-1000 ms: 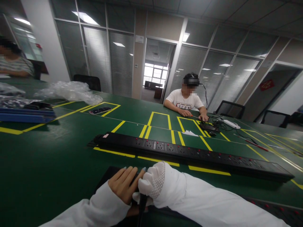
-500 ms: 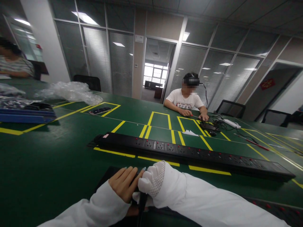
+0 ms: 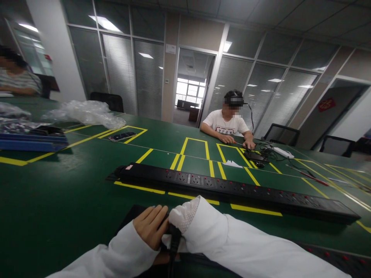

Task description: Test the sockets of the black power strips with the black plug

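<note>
My right hand [image 3: 184, 218], in a white glove with a dotted grip, is closed around a black power plug [image 3: 175, 236] whose cable hangs down toward me. Close against it, my bare left hand [image 3: 151, 225] has its fingers bent over the end of a black power strip [image 3: 131, 216]. The hands hide most of that end, and whether the plug's pins sit in a socket cannot be seen. The strip's row of red switches emerges beyond my right sleeve at the lower right.
A second long black power strip [image 3: 232, 190] lies across the green table [image 3: 72, 200] beyond my hands. A phone [image 3: 123, 136], plastic wrap [image 3: 87, 112] and a blue tray [image 3: 34, 142] are to the left. Opposite sits a person [image 3: 227, 121] near cables; another person is far left.
My right hand has tilted slightly, and more of the plug shows beneath it. The left hand's index finger has drawn back from the glove. The far strip stays put.
</note>
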`<state>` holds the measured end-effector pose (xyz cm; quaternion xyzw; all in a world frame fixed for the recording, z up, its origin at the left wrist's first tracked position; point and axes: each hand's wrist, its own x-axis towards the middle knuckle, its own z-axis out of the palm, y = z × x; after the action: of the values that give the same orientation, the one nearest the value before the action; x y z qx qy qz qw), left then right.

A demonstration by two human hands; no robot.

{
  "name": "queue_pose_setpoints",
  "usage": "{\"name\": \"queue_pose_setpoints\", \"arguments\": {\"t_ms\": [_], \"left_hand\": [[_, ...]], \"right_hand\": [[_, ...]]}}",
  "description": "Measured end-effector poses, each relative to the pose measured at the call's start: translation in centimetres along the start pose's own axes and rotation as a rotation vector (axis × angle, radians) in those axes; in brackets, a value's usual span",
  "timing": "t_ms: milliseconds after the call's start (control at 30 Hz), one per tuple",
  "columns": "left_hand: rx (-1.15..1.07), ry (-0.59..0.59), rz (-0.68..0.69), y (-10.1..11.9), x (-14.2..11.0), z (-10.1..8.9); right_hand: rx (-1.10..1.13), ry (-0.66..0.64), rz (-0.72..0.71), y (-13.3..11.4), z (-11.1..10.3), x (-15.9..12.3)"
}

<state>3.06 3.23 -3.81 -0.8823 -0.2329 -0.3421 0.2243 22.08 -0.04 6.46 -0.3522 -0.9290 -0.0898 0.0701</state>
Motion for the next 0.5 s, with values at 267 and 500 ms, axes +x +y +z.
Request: {"name": "queue_pose_setpoints", "arguments": {"t_ms": [267, 500], "left_hand": [[0.019, 0.019, -0.021, 0.2, 0.18, -0.19], [0.018, 0.011, -0.015, 0.18, 0.06, -0.18]], "right_hand": [[0.047, 0.007, -0.058, -0.25, 0.03, 0.18], [0.117, 0.032, -0.083, 0.27, -0.25, 0.39]]}}
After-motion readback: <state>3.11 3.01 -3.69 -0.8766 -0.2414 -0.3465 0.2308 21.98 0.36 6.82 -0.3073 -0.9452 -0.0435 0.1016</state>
